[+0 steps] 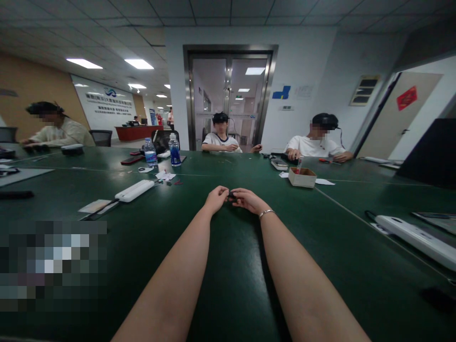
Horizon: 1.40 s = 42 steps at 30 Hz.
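Observation:
Both my forearms stretch out over a dark green table (231,285). My left hand (215,198) and my right hand (249,199) meet at the middle of the table, fingers curled around a small dark object (231,194) pinched between them. What the object is I cannot make out. A thin bracelet (266,213) sits on my right wrist.
A small cardboard box (302,177) stands to the right, far side. A white power strip (134,190) and papers lie to the left, another white strip (416,237) at the right edge. Two water bottles (174,151) stand further back. Three other people sit around the table.

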### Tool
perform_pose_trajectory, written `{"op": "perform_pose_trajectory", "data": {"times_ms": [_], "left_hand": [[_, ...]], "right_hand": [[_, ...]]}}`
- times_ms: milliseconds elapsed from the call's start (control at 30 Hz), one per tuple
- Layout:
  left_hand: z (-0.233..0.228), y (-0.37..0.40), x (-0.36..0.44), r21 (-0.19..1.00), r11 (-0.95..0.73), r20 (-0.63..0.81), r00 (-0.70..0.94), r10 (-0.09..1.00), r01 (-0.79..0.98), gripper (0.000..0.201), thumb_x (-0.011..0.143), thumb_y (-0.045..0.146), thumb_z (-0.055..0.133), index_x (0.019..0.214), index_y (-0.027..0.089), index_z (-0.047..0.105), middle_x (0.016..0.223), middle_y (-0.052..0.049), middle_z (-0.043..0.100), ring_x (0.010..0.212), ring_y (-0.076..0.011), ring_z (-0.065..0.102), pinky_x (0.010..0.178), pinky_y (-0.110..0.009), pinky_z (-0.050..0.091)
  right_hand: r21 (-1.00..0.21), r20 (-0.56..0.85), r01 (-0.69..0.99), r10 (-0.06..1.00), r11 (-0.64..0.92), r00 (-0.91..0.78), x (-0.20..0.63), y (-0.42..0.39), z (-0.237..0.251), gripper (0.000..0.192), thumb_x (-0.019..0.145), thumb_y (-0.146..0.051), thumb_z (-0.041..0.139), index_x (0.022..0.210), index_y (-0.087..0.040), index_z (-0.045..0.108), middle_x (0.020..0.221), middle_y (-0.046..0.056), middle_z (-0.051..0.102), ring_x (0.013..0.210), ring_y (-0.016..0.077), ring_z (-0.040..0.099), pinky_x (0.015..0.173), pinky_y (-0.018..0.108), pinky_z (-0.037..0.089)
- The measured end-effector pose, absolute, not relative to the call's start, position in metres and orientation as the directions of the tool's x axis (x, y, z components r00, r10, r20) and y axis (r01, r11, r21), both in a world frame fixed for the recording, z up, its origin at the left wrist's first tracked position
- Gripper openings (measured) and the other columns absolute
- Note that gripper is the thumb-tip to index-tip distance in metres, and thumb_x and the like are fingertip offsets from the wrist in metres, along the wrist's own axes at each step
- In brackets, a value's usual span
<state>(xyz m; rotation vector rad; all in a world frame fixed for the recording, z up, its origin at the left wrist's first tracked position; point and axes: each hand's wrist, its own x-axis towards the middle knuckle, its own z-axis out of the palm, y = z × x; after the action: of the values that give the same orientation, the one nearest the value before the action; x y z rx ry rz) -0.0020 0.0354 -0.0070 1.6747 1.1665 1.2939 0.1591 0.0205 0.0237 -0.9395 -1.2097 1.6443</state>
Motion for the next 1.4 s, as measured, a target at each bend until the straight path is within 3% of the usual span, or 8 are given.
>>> {"op": "perform_pose_trajectory", "data": {"times_ms": [233,467,633,833,1000,1200,1400], "left_hand": [[0.0,0.027,0.001,0.926,-0.314,0.298,0.108,0.949,0.211,0.019,0.082,0.025,0.049,0.094,0.014,0.058,0.062,0.001,0.056,0.052,-0.009,0.052,0.055,-0.022,0.043],[0.002,0.026,0.0,0.902,-0.341,0.335,0.069,0.94,0.264,0.026,0.076,0.017,0.054,0.101,0.016,0.058,0.088,-0.004,0.06,0.06,-0.0084,0.055,0.061,-0.022,0.045],[0.0,0.027,-0.001,0.915,-0.314,0.297,0.102,0.949,0.253,0.022,0.082,0.028,0.048,0.097,0.016,0.059,0.075,-0.002,0.059,0.058,-0.0098,0.055,0.058,-0.022,0.043],[-0.002,0.029,-0.001,0.911,-0.312,0.289,0.123,0.949,0.269,0.023,0.079,0.021,0.047,0.099,0.018,0.058,0.078,-0.002,0.06,0.057,-0.0089,0.054,0.056,-0.022,0.043],[-0.002,0.03,0.0,0.906,-0.321,0.298,0.122,0.947,0.277,0.021,0.083,0.028,0.044,0.091,0.017,0.06,0.063,0.001,0.054,0.053,-0.0089,0.051,0.054,-0.021,0.042],[-0.001,0.029,0.001,0.922,-0.304,0.289,0.097,0.952,0.241,0.023,0.08,0.022,0.049,0.1,0.016,0.057,0.08,-0.002,0.059,0.055,-0.0073,0.053,0.056,-0.02,0.043],[0.0,0.027,0.0,0.916,-0.301,0.284,0.102,0.953,0.263,0.021,0.083,0.027,0.045,0.094,0.016,0.059,0.066,0.0,0.055,0.053,-0.0084,0.051,0.053,-0.02,0.041]], "right_hand": [[-0.964,-0.074,-0.214,0.932,-0.158,-0.355,0.16,0.02,0.024,0.015,0.085,-0.001,0.047,0.089,-0.012,0.056,0.065,0.003,0.063,0.05,0.0079,0.059,0.064,0.029,0.057],[-0.967,-0.075,-0.205,0.934,-0.154,-0.349,0.159,0.019,0.025,0.016,0.084,0.0,0.047,0.089,-0.012,0.057,0.061,0.002,0.061,0.054,0.0097,0.061,0.064,0.028,0.057],[-0.964,-0.073,-0.212,0.929,-0.158,-0.362,0.159,0.019,0.026,0.016,0.085,-0.001,0.047,0.09,-0.012,0.057,0.063,0.003,0.063,0.052,0.0092,0.06,0.065,0.029,0.057],[-0.964,-0.06,-0.222,0.933,-0.146,-0.356,0.16,0.019,0.025,0.016,0.084,0.0,0.047,0.087,-0.012,0.057,0.064,0.004,0.063,0.052,0.0091,0.059,0.065,0.029,0.057],[-0.966,-0.057,-0.214,0.927,-0.145,-0.371,0.16,0.019,0.025,0.016,0.084,0.0,0.047,0.089,-0.012,0.057,0.069,0.004,0.065,0.044,0.0055,0.053,0.062,0.027,0.057],[-0.967,-0.065,-0.209,0.933,-0.147,-0.355,0.159,0.018,0.026,0.016,0.084,-0.001,0.047,0.089,-0.012,0.057,0.064,0.003,0.064,0.051,0.0086,0.059,0.063,0.028,0.057],[-0.966,-0.067,-0.21,0.931,-0.151,-0.36,0.159,0.017,0.027,0.015,0.084,-0.001,0.047,0.088,-0.012,0.058,0.066,0.003,0.064,0.049,0.0075,0.058,0.062,0.027,0.057]]}}
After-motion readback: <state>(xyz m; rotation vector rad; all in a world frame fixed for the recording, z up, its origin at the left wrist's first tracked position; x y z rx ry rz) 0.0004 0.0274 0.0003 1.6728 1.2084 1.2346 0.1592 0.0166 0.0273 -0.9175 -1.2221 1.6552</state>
